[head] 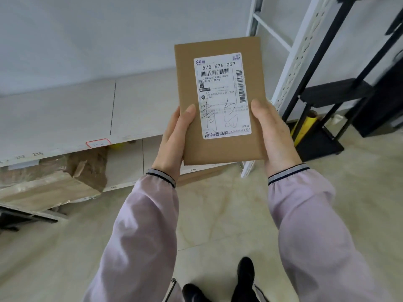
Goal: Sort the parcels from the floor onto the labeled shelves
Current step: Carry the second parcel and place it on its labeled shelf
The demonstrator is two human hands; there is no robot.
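Note:
A flat brown cardboard parcel [220, 46] is held upright in front of me, its white shipping label [221, 94] facing me with "570 K76 057", barcodes and handwritten characters. My left hand [174, 138] grips the parcel's lower left edge, thumb lying on the front face. On the lower right edge my right hand [273, 136] does the same, thumb beside the label. Behind the parcel runs a white shelf [65, 118] with a small red-bordered tag [98, 143] on its front edge.
A large taped cardboard box [54, 179] sits on the lower shelf level at left. A white perforated upright [298, 51] stands behind the parcel. A black rack [331, 94] with a yellow roll [305, 127] stands at right. Beige tiled floor [218, 214] and my dark shoes [245, 277] lie below.

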